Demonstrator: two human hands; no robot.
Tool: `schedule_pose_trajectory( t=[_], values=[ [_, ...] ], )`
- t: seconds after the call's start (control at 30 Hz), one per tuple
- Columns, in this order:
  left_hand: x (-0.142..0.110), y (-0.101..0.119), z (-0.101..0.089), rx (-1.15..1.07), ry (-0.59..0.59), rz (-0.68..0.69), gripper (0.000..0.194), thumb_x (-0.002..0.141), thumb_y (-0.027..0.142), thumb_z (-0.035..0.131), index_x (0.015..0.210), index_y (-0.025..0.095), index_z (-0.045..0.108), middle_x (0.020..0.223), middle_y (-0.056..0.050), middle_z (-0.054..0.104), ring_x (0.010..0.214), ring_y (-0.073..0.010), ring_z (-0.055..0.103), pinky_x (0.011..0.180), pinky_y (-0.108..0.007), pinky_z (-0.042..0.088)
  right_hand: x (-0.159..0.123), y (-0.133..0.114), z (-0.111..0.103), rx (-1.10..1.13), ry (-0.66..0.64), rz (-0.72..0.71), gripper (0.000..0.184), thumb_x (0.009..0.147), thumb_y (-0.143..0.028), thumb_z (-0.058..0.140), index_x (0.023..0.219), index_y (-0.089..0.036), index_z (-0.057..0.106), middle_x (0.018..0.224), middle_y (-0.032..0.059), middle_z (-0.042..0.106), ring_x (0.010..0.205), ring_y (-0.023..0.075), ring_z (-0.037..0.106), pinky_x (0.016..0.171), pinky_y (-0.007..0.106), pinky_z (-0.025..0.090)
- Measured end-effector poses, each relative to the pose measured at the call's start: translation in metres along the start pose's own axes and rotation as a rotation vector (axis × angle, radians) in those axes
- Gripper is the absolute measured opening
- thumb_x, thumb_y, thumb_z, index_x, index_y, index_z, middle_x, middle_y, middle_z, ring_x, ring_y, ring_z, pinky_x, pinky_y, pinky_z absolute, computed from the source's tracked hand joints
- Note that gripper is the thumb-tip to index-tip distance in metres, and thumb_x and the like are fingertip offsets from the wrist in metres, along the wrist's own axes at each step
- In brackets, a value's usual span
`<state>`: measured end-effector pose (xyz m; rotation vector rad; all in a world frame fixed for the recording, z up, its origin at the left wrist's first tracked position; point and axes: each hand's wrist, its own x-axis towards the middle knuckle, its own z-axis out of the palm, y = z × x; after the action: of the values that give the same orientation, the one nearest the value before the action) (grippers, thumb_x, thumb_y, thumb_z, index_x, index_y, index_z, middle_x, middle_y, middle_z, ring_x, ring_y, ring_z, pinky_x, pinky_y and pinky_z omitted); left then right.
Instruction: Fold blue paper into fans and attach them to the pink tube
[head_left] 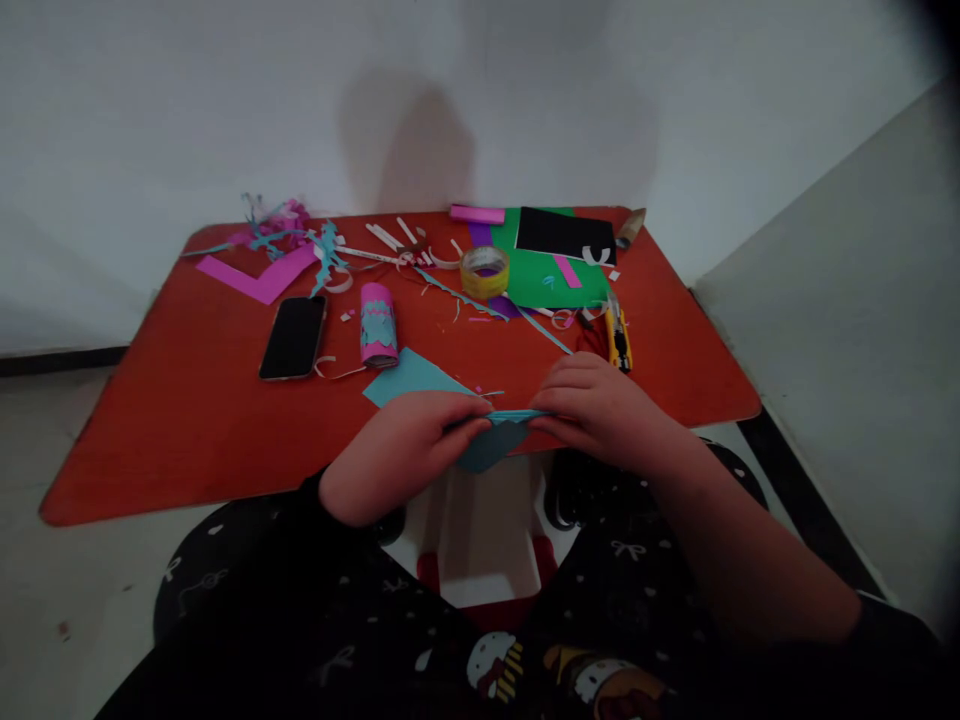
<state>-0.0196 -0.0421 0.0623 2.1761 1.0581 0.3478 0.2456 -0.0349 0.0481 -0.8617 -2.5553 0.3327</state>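
Observation:
Both hands pinch a folded strip of blue paper (516, 415) at the table's front edge. My left hand (420, 435) grips its left end between thumb and fingers, and my right hand (589, 405) grips the right end. A darker blue flap (491, 447) hangs below the fold. Behind my left hand a flat blue sheet (412, 376) lies on the table; whether it joins the held piece is hidden. A pink roll (379, 325) wrapped with blue scalloped paper lies beyond that sheet. A yellow utility knife (618, 335) rests just beyond my right hand.
The red table (187, 400) holds a black phone (293, 338), a tape roll (484, 272), green paper (551, 285), a black sheet (566, 235), cut pink paper (262, 285) and curled scraps (285, 225). Several white strips lie mid-table. A wall (300, 110) stands behind.

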Motion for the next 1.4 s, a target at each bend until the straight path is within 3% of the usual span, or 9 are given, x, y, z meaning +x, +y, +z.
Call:
schedule_pose_trajectory(
  t=[0.27, 0.57, 0.83, 1.1, 1.27, 1.4],
  values=[
    [-0.0002, 0.0015, -0.0003, -0.074, 0.021, -0.041, 0.025, 0.101, 0.030, 0.052, 0.106, 0.021, 0.074, 0.091, -0.001, 0.077, 0.081, -0.0153, 0.068, 0.070, -0.024, 0.048, 0.0005, 0.0008, 0.0028, 0.066, -0.031, 0.066, 0.021, 0.099, -0.037, 0.061, 0.096, -0.018, 0.069, 0.088, 0.0074, 0.070, 0.083, 0.0206, 0.060, 0.077, 0.034, 0.043],
    [0.0017, -0.0031, 0.0016, -0.142, 0.017, -0.047, 0.025, 0.100, 0.034, 0.054, 0.104, 0.021, 0.075, 0.095, 0.000, 0.077, 0.081, -0.0138, 0.067, 0.075, -0.024, 0.050, -0.0012, -0.0005, 0.0014, 0.031, 0.004, 0.020, 0.022, 0.100, -0.038, 0.061, 0.105, -0.019, 0.069, 0.096, 0.0083, 0.073, 0.090, 0.0210, 0.063, 0.085, 0.035, 0.045],
    [0.0039, -0.0066, 0.0008, -0.194, -0.014, -0.037, 0.025, 0.099, 0.036, 0.056, 0.105, 0.021, 0.075, 0.097, -0.001, 0.078, 0.083, -0.0151, 0.069, 0.080, -0.025, 0.054, -0.0030, 0.0016, 0.0023, -0.019, 0.062, -0.064, 0.020, 0.100, -0.036, 0.060, 0.101, -0.019, 0.071, 0.090, 0.0078, 0.074, 0.083, 0.0199, 0.063, 0.080, 0.035, 0.046],
    [0.0031, -0.0035, 0.0059, -0.144, -0.013, 0.028, 0.028, 0.100, 0.039, 0.054, 0.110, 0.021, 0.073, 0.103, -0.003, 0.077, 0.090, -0.0168, 0.070, 0.079, -0.026, 0.053, -0.0002, 0.0005, 0.0065, 0.037, 0.061, -0.080, 0.020, 0.101, -0.034, 0.059, 0.103, -0.020, 0.072, 0.091, 0.0083, 0.074, 0.085, 0.0201, 0.065, 0.080, 0.035, 0.049],
    [0.0016, 0.0006, 0.0047, -0.085, 0.028, 0.089, 0.029, 0.101, 0.033, 0.053, 0.121, 0.021, 0.070, 0.114, -0.004, 0.077, 0.099, -0.0181, 0.071, 0.085, -0.027, 0.052, -0.0019, 0.0008, 0.0064, 0.201, 0.001, 0.030, 0.033, 0.095, -0.037, 0.069, 0.123, -0.020, 0.066, 0.107, 0.0095, 0.074, 0.097, 0.0213, 0.066, 0.086, 0.035, 0.052],
    [-0.0022, 0.0020, 0.0020, 0.054, 0.070, 0.146, 0.032, 0.102, 0.035, 0.053, 0.126, 0.021, 0.068, 0.115, -0.006, 0.077, 0.101, -0.0200, 0.071, 0.086, -0.030, 0.051, -0.0051, 0.0038, 0.0037, 0.310, 0.087, 0.031, 0.019, 0.098, -0.028, 0.062, 0.116, -0.024, 0.068, 0.102, 0.0074, 0.073, 0.096, 0.0202, 0.066, 0.083, 0.034, 0.053]
  ],
)
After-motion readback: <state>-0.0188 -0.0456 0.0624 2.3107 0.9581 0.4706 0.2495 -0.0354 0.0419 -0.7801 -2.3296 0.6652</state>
